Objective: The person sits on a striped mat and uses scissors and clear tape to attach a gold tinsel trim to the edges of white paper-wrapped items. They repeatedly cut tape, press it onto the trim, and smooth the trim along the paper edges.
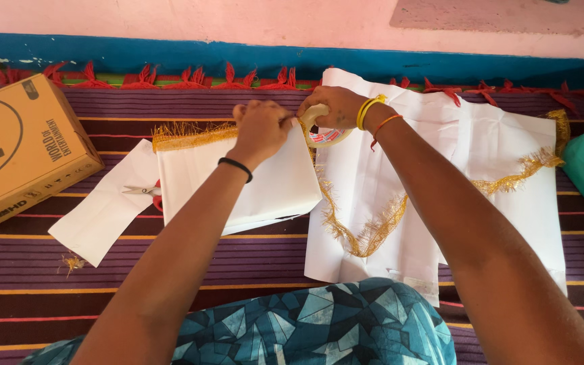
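Two hands meet over a folded white paper packet [238, 186] trimmed with gold fringe [190, 137]. The left hand [259, 128] is curled, fingertips pinched at the packet's top edge, touching the tape pulled from a tape roll [322, 128] that the right hand [336, 106] grips just beside it. Scissors [144, 191] lie left of the left hand on the striped mat [170, 263], near a cardboard box [21, 149].
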